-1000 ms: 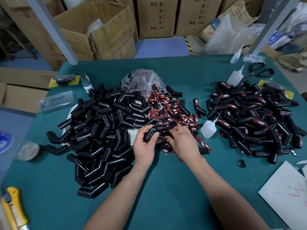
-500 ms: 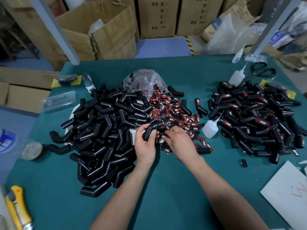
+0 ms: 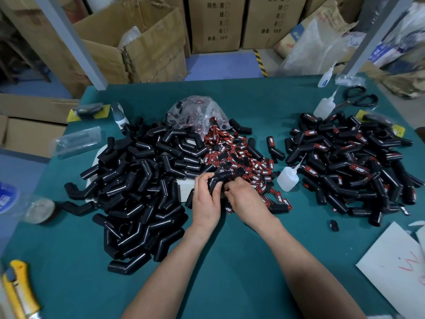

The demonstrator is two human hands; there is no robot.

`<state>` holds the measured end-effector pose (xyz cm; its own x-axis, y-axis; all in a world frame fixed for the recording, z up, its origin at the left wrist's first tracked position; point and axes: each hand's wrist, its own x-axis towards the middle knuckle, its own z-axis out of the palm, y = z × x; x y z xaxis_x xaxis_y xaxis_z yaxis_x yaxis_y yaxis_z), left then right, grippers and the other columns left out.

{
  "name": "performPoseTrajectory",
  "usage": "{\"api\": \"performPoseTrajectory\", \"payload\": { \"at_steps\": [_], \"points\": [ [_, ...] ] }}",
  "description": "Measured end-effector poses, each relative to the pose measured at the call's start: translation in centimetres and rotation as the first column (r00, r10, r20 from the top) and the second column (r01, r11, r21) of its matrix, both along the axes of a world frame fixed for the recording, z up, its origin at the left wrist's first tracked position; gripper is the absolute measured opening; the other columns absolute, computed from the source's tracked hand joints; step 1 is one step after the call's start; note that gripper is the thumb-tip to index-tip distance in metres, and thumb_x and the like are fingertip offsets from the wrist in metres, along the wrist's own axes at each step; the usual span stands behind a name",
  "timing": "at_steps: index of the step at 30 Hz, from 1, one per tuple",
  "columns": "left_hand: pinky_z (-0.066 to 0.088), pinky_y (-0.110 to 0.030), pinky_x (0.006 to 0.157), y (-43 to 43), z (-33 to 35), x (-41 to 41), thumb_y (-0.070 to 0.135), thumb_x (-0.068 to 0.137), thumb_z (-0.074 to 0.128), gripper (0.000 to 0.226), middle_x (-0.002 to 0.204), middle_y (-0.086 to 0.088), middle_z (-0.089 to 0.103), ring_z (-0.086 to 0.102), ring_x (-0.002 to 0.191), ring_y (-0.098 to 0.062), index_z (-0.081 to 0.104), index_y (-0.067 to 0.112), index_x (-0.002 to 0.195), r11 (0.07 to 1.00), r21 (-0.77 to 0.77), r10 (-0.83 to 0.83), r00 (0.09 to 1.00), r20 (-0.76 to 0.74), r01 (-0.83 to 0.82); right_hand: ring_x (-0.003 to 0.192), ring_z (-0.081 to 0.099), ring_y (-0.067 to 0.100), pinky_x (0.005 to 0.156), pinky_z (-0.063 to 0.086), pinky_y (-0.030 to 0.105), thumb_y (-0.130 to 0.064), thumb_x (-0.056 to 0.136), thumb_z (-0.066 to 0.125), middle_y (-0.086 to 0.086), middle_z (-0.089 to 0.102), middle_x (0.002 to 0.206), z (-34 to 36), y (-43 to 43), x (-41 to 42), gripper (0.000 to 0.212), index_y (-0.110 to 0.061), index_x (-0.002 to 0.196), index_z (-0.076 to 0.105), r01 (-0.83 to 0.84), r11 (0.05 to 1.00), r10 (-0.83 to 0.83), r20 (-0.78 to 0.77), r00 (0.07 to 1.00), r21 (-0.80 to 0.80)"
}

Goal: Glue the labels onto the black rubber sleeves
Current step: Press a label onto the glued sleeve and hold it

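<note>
My left hand (image 3: 205,199) grips a bent black rubber sleeve (image 3: 219,177) over the middle of the green table (image 3: 230,261). Right beside it, my right hand (image 3: 245,200) has its fingertips curled at the sleeve's lower end; what they pinch is hidden. A heap of red and black labels (image 3: 236,155) lies just behind the hands. On the left is a large pile of plain sleeves (image 3: 142,180). The pile of labelled sleeves (image 3: 351,164) is on the right. A small glue bottle (image 3: 288,179) stands right of my right hand.
A clear bag (image 3: 195,111) of labels sits behind the label heap. More glue bottles (image 3: 324,107) and scissors (image 3: 358,100) are at the back right. A yellow knife (image 3: 19,293) lies front left, white paper (image 3: 395,265) front right, tape (image 3: 40,210) at the left edge.
Both hands stayed at the same spot; the sleeve in my left hand turned a little and my right fingers moved in closer against it.
</note>
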<state>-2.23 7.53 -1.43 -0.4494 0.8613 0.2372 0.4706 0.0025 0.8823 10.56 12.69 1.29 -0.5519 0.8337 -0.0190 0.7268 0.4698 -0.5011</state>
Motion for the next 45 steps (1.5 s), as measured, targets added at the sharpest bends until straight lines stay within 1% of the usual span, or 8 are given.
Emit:
{"api": "performPoseTrajectory", "payload": {
  "at_steps": [5, 10, 20, 26, 29, 34, 37, 45],
  "points": [
    [0.045, -0.021, 0.101, 0.2, 0.1, -0.1, 0.023, 0.103, 0.062, 0.024, 0.122, 0.005, 0.062, 0.058, 0.116, -0.002, 0.051, 0.031, 0.124, 1.000, 0.004, -0.009, 0.995, 0.095, 0.008, 0.088, 0.061, 0.012, 0.084, 0.049, 0.024, -0.013, 0.095, 0.067, 0.001, 0.064, 0.100, 0.1, 0.0, 1.5, 0.013, -0.011, 0.108, 0.071, 0.100, 0.994, -0.106, -0.281, 0.954, -0.036],
    [0.060, -0.039, 0.089, -0.7, 0.7, -0.2, 0.028, 0.101, 0.060, 0.023, 0.107, -0.011, 0.074, 0.074, 0.099, -0.025, 0.057, 0.042, 0.119, 0.995, 0.067, 0.046, 0.920, 0.388, -0.078, 0.077, 0.065, -0.001, 0.079, 0.051, 0.014, -0.013, 0.086, 0.079, -0.015, 0.071, 0.082, 0.3, 0.0, 1.2, 0.018, -0.027, 0.097, 0.073, 0.226, 0.903, -0.384, -0.447, 0.808, -0.366],
    [0.051, -0.056, 0.104, -0.5, 1.1, -0.3, 0.035, 0.082, 0.075, 0.034, 0.118, -0.007, 0.070, 0.067, 0.113, -0.030, 0.063, 0.048, 0.111, 0.998, 0.032, 0.034, 0.881, 0.471, -0.056, 0.076, 0.072, 0.018, 0.074, 0.057, 0.035, -0.009, 0.090, 0.074, 0.007, 0.075, 0.079, 0.7, -0.6, 1.2, 0.014, -0.021, 0.096, 0.073, 0.070, 0.837, -0.418, -0.553, 0.721, -0.543],
    [0.063, -0.044, 0.084, -0.5, 1.1, -0.3, 0.019, 0.083, 0.079, 0.030, 0.112, -0.019, 0.071, 0.073, 0.101, -0.035, 0.070, 0.037, 0.104, 0.999, 0.025, 0.012, 0.775, 0.631, -0.035, 0.071, 0.069, 0.011, 0.071, 0.056, 0.025, -0.012, 0.085, 0.081, -0.007, 0.070, 0.080, 0.3, 0.1, 1.8, 0.016, -0.019, 0.097, 0.074, 0.089, 0.951, -0.236, -0.510, 0.827, -0.295],
    [0.062, -0.034, 0.080, -0.5, 1.2, -0.2, 0.014, 0.082, 0.079, 0.031, 0.104, -0.005, 0.075, 0.074, 0.094, -0.022, 0.071, 0.037, 0.101, 0.998, 0.017, 0.041, 0.777, 0.629, -0.066, 0.077, 0.064, 0.008, 0.072, 0.051, 0.021, -0.018, 0.085, 0.081, -0.008, 0.068, 0.085, 0.3, 0.3, 2.1, 0.019, -0.012, 0.101, 0.073, 0.063, 0.995, -0.091, -0.415, 0.905, -0.079],
    [0.058, -0.023, 0.079, -0.4, 0.8, -0.2, 0.001, 0.085, 0.080, 0.037, 0.093, 0.006, 0.077, 0.074, 0.086, -0.010, 0.070, 0.032, 0.101, 0.988, -0.044, 0.139, 0.754, 0.642, -0.145, 0.077, 0.066, 0.025, 0.070, 0.053, 0.031, -0.013, 0.091, 0.074, 0.007, 0.067, 0.087, 0.6, 0.2, 2.1, 0.011, -0.004, 0.096, 0.070, -0.132, 0.909, 0.223, -0.195, 0.955, 0.395],
    [0.057, -0.020, 0.077, -0.2, 0.7, -0.3, -0.006, 0.085, 0.079, 0.039, 0.091, 0.006, 0.078, 0.073, 0.085, -0.011, 0.070, 0.029, 0.101, 0.984, -0.056, 0.162, 0.708, 0.688, -0.171, 0.077, 0.065, 0.030, 0.063, 0.057, 0.043, -0.011, 0.093, 0.072, 0.009, 0.065, 0.087, 0.3, -0.2, 1.7, 0.013, -0.004, 0.103, 0.069, -0.175, 0.876, 0.265, -0.145, 0.953, 0.450],
    [0.061, -0.026, 0.070, -0.3, 1.2, -0.2, -0.011, 0.086, 0.076, 0.036, 0.089, -0.009, 0.079, 0.076, 0.075, -0.021, 0.065, 0.011, 0.114, 0.992, -0.048, 0.109, 0.578, 0.809, -0.120, 0.076, 0.063, 0.024, 0.056, 0.056, 0.039, -0.010, 0.089, 0.075, 0.003, 0.064, 0.089, 0.1, -0.2, 1.6, 0.033, -0.012, 0.122, 0.069, -0.168, 0.849, 0.232, -0.068, 0.970, 0.500]
  ]
}}
